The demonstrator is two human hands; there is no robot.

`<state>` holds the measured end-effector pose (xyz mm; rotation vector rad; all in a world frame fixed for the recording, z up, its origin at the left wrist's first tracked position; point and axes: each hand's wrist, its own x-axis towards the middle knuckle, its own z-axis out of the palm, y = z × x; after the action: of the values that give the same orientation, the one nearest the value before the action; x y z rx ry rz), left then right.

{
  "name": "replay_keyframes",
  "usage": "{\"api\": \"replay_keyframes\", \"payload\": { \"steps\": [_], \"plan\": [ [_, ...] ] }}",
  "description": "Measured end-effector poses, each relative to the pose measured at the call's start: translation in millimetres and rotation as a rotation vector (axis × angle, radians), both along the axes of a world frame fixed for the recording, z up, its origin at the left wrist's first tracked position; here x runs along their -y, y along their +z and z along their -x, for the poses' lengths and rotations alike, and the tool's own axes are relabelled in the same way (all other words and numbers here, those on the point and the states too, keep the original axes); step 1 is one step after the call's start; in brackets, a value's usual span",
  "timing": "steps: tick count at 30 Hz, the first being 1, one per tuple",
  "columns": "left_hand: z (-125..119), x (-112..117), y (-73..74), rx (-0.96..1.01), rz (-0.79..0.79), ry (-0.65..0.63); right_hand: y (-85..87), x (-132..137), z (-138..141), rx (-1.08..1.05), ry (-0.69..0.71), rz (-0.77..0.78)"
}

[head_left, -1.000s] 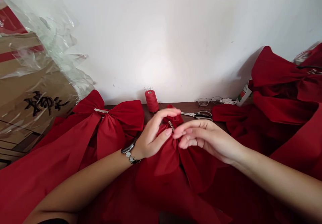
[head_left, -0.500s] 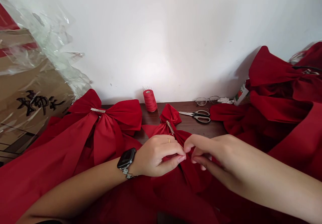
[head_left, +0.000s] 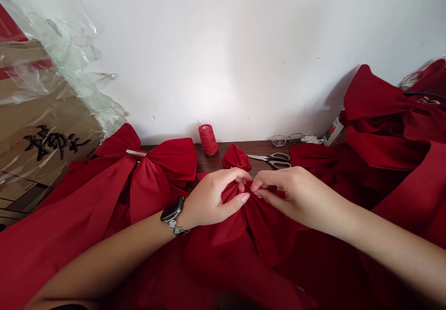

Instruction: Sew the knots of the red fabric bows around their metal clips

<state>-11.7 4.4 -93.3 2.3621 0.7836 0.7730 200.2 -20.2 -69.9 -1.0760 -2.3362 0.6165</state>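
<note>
Red bow [head_left: 261,222]: long axis slanting far-left to near-right. Left hand [head_left: 212,198], left of its gathers: thumb parted, hold unclear. Right hand [head_left: 292,191], right of gathers: fingertips pinched, contents unclear.

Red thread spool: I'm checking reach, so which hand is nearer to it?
Left. The left hand is in front of the red thread spool, slightly to its right; the right hand is also in front, but clearly farther right.
</note>
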Motion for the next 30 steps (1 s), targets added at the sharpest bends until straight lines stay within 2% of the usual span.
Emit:
{"api": "replay_keyframes", "payload": {
  "steps": [4, 8, 10, 13, 17, 19, 21, 25, 30],
  "plan": [
    [-6, 7, -2.1, 0.021, 0.336, -0.029, -5.9, -2, 2, 0.015, 0.027, -0.007],
    [-8, 1, -15.4, 0.14, 0.43, 0.071, -10.9, -8, 2, -0.121, 0.008, 0.097],
    [-8, -6, -25.0, 0.242, 0.445, 0.093, -19.1, -13, 6, -0.296, -0.053, 0.157],
    [-9, -17, -41.1, 0.322, 0.416, 0.171, -43.5, -19, 18, -0.661, -0.159, 0.286],
    [-10, -25, -58.5, 0.376, 0.473, 0.14, -83.5, -24, 32, -0.962, -0.16, 0.596],
    [-11, -26, -62.6, 0.376, 0.473, 0.131, -95.7, -26, 33, -1.012, -0.15, 0.661],
    [-11, -26, -63.8, 0.368, 0.463, 0.14, -100.7, -29, 32, -1.025, -0.121, 0.672],
    [-12, -26, -62.6, 0.363, 0.465, 0.137, -101.6, -33, 28, -1.002, -0.071, 0.628],
    [-11, -26, -61.1, 0.293, 0.415, 0.149, -103.9, -37, 27, -0.957, -0.077, 0.55]
  ]
}}
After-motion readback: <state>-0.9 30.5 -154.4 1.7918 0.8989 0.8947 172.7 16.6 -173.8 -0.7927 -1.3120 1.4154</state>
